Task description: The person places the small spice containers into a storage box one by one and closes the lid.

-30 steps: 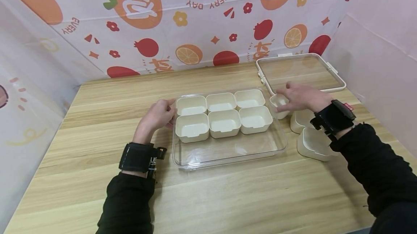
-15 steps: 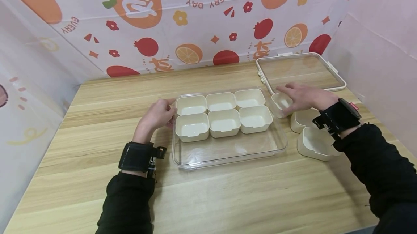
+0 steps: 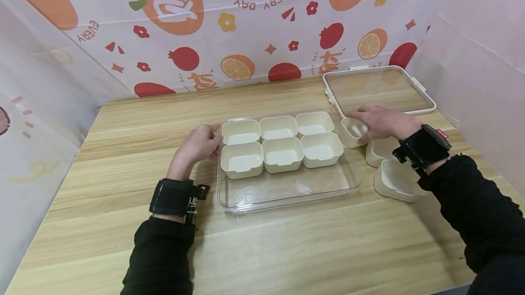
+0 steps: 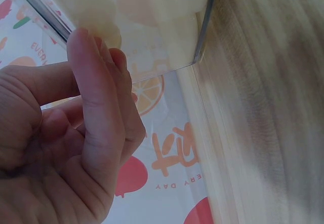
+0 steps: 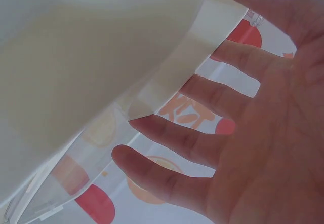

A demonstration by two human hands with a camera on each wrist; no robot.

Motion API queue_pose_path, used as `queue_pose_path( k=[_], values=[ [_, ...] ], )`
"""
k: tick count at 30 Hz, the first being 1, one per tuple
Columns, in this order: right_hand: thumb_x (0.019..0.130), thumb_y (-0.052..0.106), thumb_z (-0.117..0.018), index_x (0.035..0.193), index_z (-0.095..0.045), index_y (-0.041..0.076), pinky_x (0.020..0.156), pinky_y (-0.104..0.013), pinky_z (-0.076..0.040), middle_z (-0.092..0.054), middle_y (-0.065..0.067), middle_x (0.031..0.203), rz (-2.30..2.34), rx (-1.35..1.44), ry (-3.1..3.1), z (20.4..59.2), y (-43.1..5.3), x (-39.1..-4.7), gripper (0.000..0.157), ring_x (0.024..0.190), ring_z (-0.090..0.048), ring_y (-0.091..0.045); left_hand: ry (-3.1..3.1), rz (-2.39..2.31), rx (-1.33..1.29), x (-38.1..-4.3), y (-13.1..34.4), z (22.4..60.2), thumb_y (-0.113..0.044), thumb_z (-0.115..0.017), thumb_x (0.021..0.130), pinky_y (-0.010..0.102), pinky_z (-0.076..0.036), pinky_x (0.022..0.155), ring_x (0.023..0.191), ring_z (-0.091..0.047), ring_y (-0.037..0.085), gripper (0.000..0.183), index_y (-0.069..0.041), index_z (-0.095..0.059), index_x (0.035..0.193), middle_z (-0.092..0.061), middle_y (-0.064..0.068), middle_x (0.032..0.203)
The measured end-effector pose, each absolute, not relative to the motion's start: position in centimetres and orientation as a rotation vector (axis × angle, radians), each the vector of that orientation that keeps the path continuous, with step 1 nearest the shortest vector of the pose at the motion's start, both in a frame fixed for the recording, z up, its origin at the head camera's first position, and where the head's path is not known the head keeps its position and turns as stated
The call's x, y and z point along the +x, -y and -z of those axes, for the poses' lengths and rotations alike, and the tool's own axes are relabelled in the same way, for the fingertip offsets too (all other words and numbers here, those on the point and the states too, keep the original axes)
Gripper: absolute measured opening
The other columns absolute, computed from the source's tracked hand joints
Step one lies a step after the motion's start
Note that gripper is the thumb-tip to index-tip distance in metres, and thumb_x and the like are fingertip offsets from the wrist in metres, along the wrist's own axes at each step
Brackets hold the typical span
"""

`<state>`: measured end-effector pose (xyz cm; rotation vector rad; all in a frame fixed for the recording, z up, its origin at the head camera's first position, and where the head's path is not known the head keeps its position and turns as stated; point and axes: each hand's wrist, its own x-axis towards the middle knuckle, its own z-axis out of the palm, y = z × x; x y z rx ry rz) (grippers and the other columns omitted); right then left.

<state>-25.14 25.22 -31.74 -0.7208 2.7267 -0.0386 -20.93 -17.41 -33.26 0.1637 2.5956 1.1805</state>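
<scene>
A clear plastic tray (image 3: 287, 192) lies on the table, with several cream containers (image 3: 283, 151) in two rows along its far side. At its left wall my left hand (image 3: 197, 143) holds the rim; the left wrist view shows bent fingertips against the clear wall (image 4: 147, 26). Just outside the right wall, a cream container (image 3: 352, 139) sits within my right hand (image 3: 387, 121), its thumb on the near side and fingers toward the far rim. Part of that container is hidden by the hand. In the right wrist view the fingertips (image 5: 147, 125) meet a cream rim.
Two more cream containers stand at the right, one partly under the right wrist (image 3: 375, 153) and one nearer me (image 3: 395, 185). A clear lid with a cream frame (image 3: 379, 90) lies at the back right. A fruit-printed cloth (image 3: 262, 26) hangs behind the wooden table (image 3: 270, 249).
My right hand and the container in it have shifted slightly right. The right fingers spread a little, then came back closer to the container. The left hand and tray stay put.
</scene>
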Motion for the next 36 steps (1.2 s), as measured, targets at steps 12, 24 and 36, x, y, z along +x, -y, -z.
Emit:
queue_pose_path(
  k=[12, 24, 36],
  values=[
    [0.07, 0.029, -0.073, 0.137, -0.034, 0.008, 0.086, -0.062, -0.039, -0.036, -0.025, 0.13, 0.051, -0.632, -2.724, 30.6, -24.9, -24.9, 0.08, 0.112, -0.038, -0.04, -2.597, -1.179, 0.157, -20.8, 17.4, 33.2, -0.006, -0.04, 0.093, 0.033, -0.056, 0.058, 0.061, -0.06, 0.021, 0.049, 0.005, -0.024, 0.138, -0.055, 0.021, 0.084],
    [0.066, 0.025, -0.074, 0.131, -0.04, 0.005, 0.084, -0.06, -0.041, -0.043, -0.025, 0.121, 0.025, -0.799, -2.871, 28.8, -25.7, -24.7, 0.076, 0.104, -0.042, -0.043, -2.6, -1.179, 0.167, -20.7, 17.4, 33.3, -0.006, -0.04, 0.093, 0.034, -0.056, 0.058, 0.059, -0.06, 0.02, 0.048, 0.005, -0.025, 0.137, -0.055, 0.02, 0.083],
    [0.064, 0.029, -0.076, 0.127, -0.045, 0.005, 0.085, -0.059, -0.038, -0.048, -0.023, 0.11, 0.098, -0.997, -3.071, 27.1, -26.2, -24.0, 0.074, 0.099, -0.042, -0.043, -2.586, -1.189, 0.16, -20.7, 17.3, 33.3, -0.005, -0.038, 0.092, 0.033, -0.056, 0.058, 0.061, -0.061, 0.021, 0.047, 0.002, -0.028, 0.137, -0.055, 0.021, 0.084]
  ],
)
